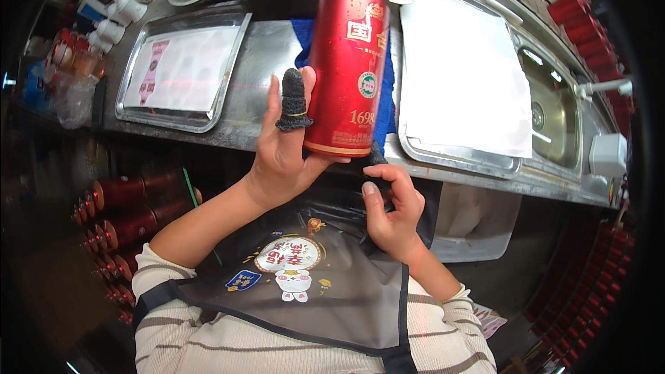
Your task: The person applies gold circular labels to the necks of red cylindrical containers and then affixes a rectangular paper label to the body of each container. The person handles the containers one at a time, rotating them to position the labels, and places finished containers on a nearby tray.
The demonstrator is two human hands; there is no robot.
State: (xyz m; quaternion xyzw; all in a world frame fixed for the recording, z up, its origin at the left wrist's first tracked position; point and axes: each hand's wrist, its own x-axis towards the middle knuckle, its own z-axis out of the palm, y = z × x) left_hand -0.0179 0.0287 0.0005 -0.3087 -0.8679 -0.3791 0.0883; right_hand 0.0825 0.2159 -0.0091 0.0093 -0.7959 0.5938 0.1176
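Head view, read from nine o'clock across to three. At the far left we note red bottles (121,225) stacked on their sides under the counter, and white spools (118,19) up near ten o'clock. Next comes a steel tray (228,69) lined with white paper, flat on the counter (267,52). At centre, our left hand (284,149) wraps the lower part of a tall red bottle (348,69), palm and fingers closed on it; a dark knitted finger cot (294,102) covers one raised finger. The bottle stands nearly upright, tipped slightly, above a blue cloth (385,107) at the counter edge, toward twelve o'clock. Just below, at six o'clock of the bottle, our right hand (391,211) is curled, fingertips pinching something dark; what it is we cannot tell. Further right lies a second paper-lined tray (463,156), then a sink (554,118) at three o'clock.
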